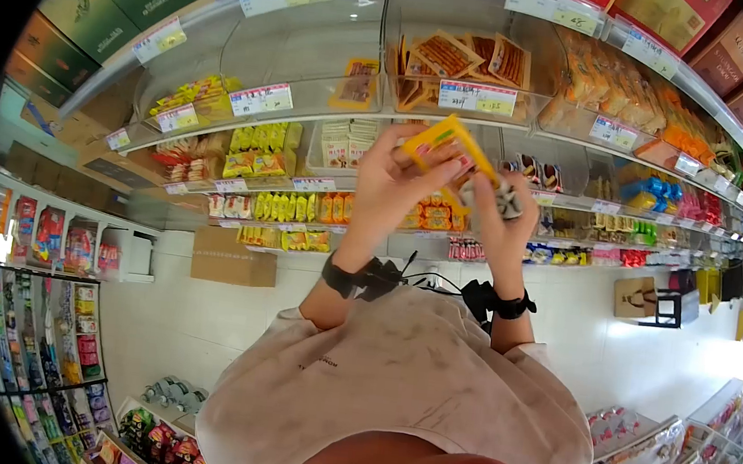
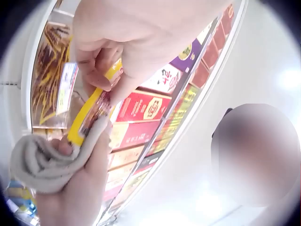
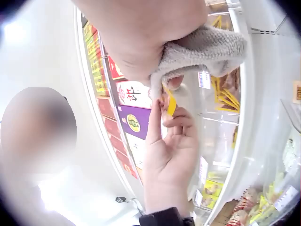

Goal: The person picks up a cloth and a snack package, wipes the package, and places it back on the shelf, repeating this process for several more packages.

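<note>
Both hands hold a yellow snack packet (image 1: 449, 146) up in front of the shelves. The left hand (image 1: 394, 185) pinches its left side between thumb and fingers. With thumb and fingers the right hand (image 1: 501, 223) grips the other end and also holds a folded grey cloth (image 1: 510, 201). In the left wrist view the packet (image 2: 88, 115) stands on edge between the hands, the cloth (image 2: 40, 165) bunched around the right hand's fingers. The right wrist view shows the cloth (image 3: 202, 52) beside the packet (image 3: 171, 104), which the left hand (image 3: 169, 155) pinches.
Behind the hands, a clear bin holds similar flat packets (image 1: 449, 57), with one packet (image 1: 356, 83) in the bin to its left. Price tags line the shelf edges. Lower shelves carry bagged snacks (image 1: 262, 150). A cardboard box (image 1: 233, 256) stands on the floor, and a stool (image 1: 656, 303) at right.
</note>
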### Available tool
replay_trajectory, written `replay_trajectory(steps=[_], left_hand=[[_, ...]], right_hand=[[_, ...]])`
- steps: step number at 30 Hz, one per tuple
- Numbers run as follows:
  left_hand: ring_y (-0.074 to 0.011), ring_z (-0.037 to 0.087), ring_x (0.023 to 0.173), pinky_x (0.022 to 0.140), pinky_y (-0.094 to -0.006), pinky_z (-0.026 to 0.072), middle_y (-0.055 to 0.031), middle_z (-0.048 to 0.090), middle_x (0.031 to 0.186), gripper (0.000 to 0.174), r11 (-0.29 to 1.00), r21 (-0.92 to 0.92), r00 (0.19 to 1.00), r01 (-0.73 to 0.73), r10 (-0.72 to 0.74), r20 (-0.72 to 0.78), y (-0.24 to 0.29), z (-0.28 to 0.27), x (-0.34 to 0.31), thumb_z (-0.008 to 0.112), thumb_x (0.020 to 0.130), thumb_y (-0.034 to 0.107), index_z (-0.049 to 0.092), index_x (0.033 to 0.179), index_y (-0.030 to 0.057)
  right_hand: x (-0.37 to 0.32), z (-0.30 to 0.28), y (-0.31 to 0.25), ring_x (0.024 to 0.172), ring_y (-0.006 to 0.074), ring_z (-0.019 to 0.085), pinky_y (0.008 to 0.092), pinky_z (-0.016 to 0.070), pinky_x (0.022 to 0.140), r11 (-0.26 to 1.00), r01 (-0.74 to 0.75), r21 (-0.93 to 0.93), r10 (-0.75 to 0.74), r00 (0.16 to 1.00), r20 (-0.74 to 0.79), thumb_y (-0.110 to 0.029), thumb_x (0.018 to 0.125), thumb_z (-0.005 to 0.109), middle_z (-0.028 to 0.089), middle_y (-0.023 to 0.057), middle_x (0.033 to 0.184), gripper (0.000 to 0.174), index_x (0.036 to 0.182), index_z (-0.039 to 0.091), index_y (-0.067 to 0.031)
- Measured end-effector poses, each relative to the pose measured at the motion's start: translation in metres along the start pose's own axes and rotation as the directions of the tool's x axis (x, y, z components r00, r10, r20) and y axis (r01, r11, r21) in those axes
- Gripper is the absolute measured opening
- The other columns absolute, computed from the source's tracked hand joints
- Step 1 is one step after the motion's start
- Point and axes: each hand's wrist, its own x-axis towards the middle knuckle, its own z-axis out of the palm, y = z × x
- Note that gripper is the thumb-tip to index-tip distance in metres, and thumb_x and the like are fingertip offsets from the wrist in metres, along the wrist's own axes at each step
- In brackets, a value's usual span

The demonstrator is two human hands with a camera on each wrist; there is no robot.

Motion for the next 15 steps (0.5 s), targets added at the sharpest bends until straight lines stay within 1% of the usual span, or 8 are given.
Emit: replay_trajectory(steps=[3,4,7,8,11,12,14,15], left_hand=[[-0.0103,0.067,0.093,0.078,-0.0238,0.055,-0.0083,0.071,0.108,0.028,0.994,0.064,0.992,-0.093,0.086,0.097,-0.012,0.022,0.013,0.069,0.094,0.0,0.058,0.119,-0.0048],[-0.0091,0.065,0.095,0.078,-0.023,0.0531,-0.0071,0.071,0.109,0.025,0.995,0.047,0.992,-0.092,0.088,0.089,-0.015,0.029,0.019,0.067,0.096,0.001,0.06,0.119,-0.0036],[-0.0077,0.065,0.093,0.076,-0.0217,0.0515,-0.0057,0.071,0.108,0.024,0.969,0.186,0.985,-0.16,0.145,0.091,-0.011,0.036,0.043,0.067,0.097,0.005,0.061,0.118,-0.0028],[-0.0065,0.064,0.089,0.075,-0.0212,0.0505,-0.0055,0.072,0.106,0.028,0.958,0.224,0.983,-0.18,0.169,0.068,-0.01,0.037,0.053,0.068,0.097,0.007,0.061,0.122,-0.0033],[-0.0063,0.064,0.086,0.075,-0.022,0.0504,-0.0054,0.073,0.101,0.035,0.933,0.286,0.975,-0.217,0.195,0.104,-0.006,0.038,0.088,0.069,0.097,0.009,0.06,0.128,-0.0045],[-0.0067,0.064,0.084,0.073,-0.0223,0.0506,-0.0071,0.074,0.098,0.041,0.904,0.354,0.971,-0.241,0.222,0.092,-0.006,0.04,0.098,0.07,0.096,0.01,0.058,0.131,-0.0059],[-0.0073,0.064,0.083,0.071,-0.0227,0.0507,-0.009,0.074,0.098,0.041,0.842,0.451,0.955,-0.295,0.258,0.143,-0.018,0.033,0.127,0.07,0.096,0.01,0.057,0.131,-0.0067],[-0.0075,0.064,0.083,0.07,-0.0229,0.0507,-0.0099,0.074,0.097,0.041,0.807,0.493,0.946,-0.325,0.276,0.17,-0.022,0.031,0.14,0.07,0.095,0.01,0.057,0.13,-0.0071]], right_hand=[[0.035,-0.009,-0.008,0.069,0.0021,0.046,0.0217,0.0383,0.06,0.969,-0.065,0.237,0.094,0.989,-0.111,-0.02,0.1,0.066,0.058,-0.0025,0.073,0.024,0.085,0.06,-0.0018],[0.04,-0.011,-0.008,0.067,0.0024,0.046,0.0219,0.0382,0.059,0.962,-0.056,0.268,0.094,0.987,-0.13,-0.018,0.101,0.063,0.059,-0.0024,0.073,0.022,0.087,0.062,-0.0006],[0.042,-0.03,-0.005,0.067,0.003,0.047,0.0227,0.0395,0.06,0.984,0.062,0.165,-0.024,0.975,-0.223,-0.018,0.102,0.063,0.061,-0.002,0.075,0.021,0.091,0.064,0.0003],[0.044,-0.035,-0.005,0.068,0.0022,0.048,0.0219,0.0401,0.06,0.982,0.084,0.168,-0.025,0.945,-0.325,-0.015,0.102,0.061,0.061,-0.0022,0.075,0.018,0.094,0.065,0.0007],[0.05,-0.053,0.0,0.07,0.0051,0.052,0.0227,0.0425,0.063,0.99,0.121,0.073,-0.084,0.919,-0.385,-0.013,0.102,0.061,0.062,0.0015,0.076,0.016,0.096,0.065,0.0011],[0.055,-0.053,0.0,0.07,0.0068,0.052,0.0237,0.0425,0.062,0.972,0.234,-0.025,-0.227,0.903,-0.364,-0.013,0.102,0.06,0.061,0.0031,0.076,0.015,0.097,0.065,0.0012],[0.075,-0.042,0.0,0.07,0.0101,0.053,0.0256,0.0426,0.062,0.869,0.447,-0.214,-0.493,0.823,-0.282,-0.011,0.102,0.06,0.06,0.0063,0.077,0.014,0.099,0.065,0.0012],[0.086,-0.037,0.001,0.07,0.012,0.053,0.0265,0.0426,0.062,0.852,0.484,-0.198,-0.522,0.815,-0.253,-0.011,0.102,0.06,0.06,0.0075,0.078,0.014,0.1,0.064,0.0013]])
